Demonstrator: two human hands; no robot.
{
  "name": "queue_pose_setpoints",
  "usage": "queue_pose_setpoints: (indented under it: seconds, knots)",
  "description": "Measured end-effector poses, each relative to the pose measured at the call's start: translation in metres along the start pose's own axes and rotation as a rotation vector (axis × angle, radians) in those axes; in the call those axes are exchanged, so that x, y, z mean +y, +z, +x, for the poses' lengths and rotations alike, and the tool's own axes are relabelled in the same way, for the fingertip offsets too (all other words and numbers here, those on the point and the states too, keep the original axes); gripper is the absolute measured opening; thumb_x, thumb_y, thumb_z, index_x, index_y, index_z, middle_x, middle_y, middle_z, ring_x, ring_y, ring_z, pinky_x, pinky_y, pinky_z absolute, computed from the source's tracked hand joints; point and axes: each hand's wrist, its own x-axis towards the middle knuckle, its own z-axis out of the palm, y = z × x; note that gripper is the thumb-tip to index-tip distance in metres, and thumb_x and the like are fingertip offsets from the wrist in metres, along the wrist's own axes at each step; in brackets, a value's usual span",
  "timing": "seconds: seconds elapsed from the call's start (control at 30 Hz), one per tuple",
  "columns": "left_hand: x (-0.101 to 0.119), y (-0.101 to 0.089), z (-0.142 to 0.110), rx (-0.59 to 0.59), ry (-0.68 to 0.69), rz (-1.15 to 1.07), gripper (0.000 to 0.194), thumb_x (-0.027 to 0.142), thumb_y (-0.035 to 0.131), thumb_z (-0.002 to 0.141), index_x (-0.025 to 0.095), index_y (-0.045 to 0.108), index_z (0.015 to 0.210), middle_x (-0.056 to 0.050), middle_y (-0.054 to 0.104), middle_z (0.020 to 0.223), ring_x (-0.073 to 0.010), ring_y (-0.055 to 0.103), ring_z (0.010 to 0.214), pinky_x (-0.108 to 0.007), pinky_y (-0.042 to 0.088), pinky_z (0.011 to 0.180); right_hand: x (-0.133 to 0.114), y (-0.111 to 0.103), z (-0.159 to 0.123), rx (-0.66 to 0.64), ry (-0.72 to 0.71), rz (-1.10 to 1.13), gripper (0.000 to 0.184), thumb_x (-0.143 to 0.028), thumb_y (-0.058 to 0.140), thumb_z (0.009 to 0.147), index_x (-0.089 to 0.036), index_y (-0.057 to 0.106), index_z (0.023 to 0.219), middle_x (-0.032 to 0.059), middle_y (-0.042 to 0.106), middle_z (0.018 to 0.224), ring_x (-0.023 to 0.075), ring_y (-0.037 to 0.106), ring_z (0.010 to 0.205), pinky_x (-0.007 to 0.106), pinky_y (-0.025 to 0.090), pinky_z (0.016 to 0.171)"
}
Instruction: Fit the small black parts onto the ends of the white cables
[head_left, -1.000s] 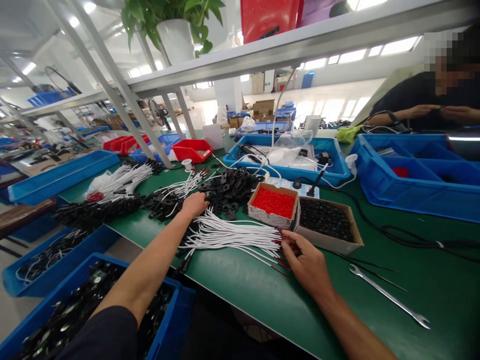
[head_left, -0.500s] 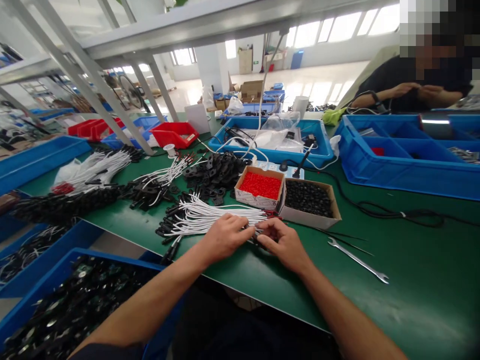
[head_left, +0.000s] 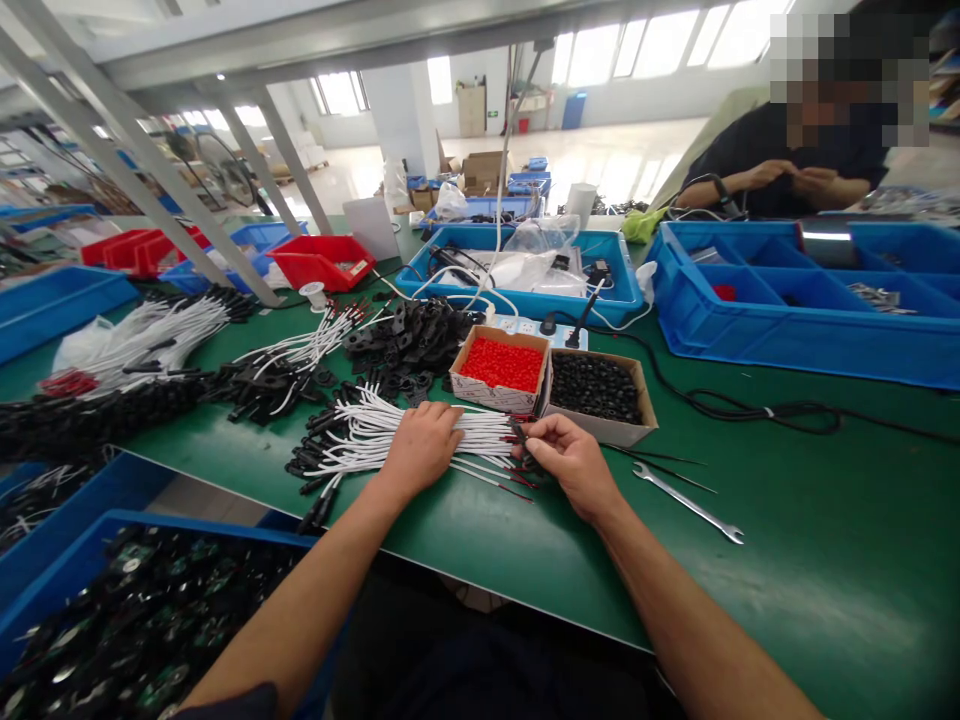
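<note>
Green workbench (head_left: 825,490) in bright workshop, head view, with cardboard box (head_left: 489,394) of red parts. In front of the box: bundle of white cables (head_left: 481,437) beneath left hand (head_left: 421,447), fingers bent, grip impossible to tell; right hand (head_left: 568,458) pinching small black part (head_left: 519,435) at the cables' red ends. Right of the box: double open-ended wrench (head_left: 688,502).

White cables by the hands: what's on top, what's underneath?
The left hand lies over the white cables, hiding part of them. Green table shows along their near edge; whatever is directly beneath the cables is covered.
</note>
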Motion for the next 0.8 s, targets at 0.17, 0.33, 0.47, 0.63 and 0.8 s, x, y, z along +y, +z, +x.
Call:
queue_pose_setpoints:
  seconds: [0.17, 0.33, 0.47, 0.63, 0.8]
  knots:
    - [-0.015, 0.002, 0.006, -0.127, -0.041, 0.001, 0.024, 0.033, 0.049, 0.095, 0.021, 0.067, 0.105, -0.008, 0.062, 0.104, -0.0225, 0.053, 0.101, -0.037, 0.041, 0.087, 0.0, -0.001, 0.001, 0.073, 0.032, 0.113, 0.032, -0.037, 0.073, 0.076, -0.016, 0.053, 0.09, 0.0079, 0.071, 0.082, 0.0181, 0.067, 0.071, 0.029, 0.054, 0.065]
    - [-0.016, -0.002, 0.012, -0.151, -0.068, -0.04, 0.021, 0.032, 0.05, 0.094, 0.019, 0.066, 0.101, -0.008, 0.061, 0.102, -0.0215, 0.053, 0.1, -0.034, 0.042, 0.088, 0.004, -0.001, 0.002, 0.061, 0.019, 0.151, 0.033, -0.038, 0.073, 0.077, -0.015, 0.055, 0.094, 0.0083, 0.071, 0.084, 0.0205, 0.069, 0.077, 0.031, 0.055, 0.068]
    - [-0.018, 0.002, 0.019, -0.144, -0.102, 0.003, 0.031, 0.038, 0.046, 0.096, 0.022, 0.062, 0.118, -0.008, 0.062, 0.108, -0.0228, 0.053, 0.104, -0.035, 0.041, 0.089, 0.002, -0.002, 0.002, 0.058, 0.009, 0.213, 0.028, -0.035, 0.071, 0.08, -0.016, 0.055, 0.094, 0.0091, 0.072, 0.092, 0.0194, 0.069, 0.078, 0.031, 0.056, 0.069]
    - [-0.022, 0.009, 0.035, -0.173, -0.151, 0.153, 0.03, 0.036, 0.043, 0.096, 0.022, 0.067, 0.109, -0.009, 0.063, 0.105, -0.0249, 0.055, 0.103, -0.036, 0.041, 0.081, 0.0, -0.002, 0.0, 0.07, -0.027, 0.252, 0.025, -0.032, 0.07, 0.08, -0.016, 0.055, 0.092, 0.009, 0.071, 0.105, 0.0177, 0.069, 0.078, 0.03, 0.057, 0.069]
    - [-0.025, 0.009, 0.051, -0.285, -0.069, 0.15, 0.026, 0.032, 0.046, 0.094, 0.02, 0.069, 0.096, -0.009, 0.065, 0.098, -0.0231, 0.06, 0.093, -0.033, 0.042, 0.075, 0.002, 0.0, 0.0, 0.053, 0.0, 0.273, 0.025, -0.032, 0.071, 0.079, -0.017, 0.054, 0.091, 0.0097, 0.07, 0.106, 0.0219, 0.07, 0.085, 0.033, 0.058, 0.07]
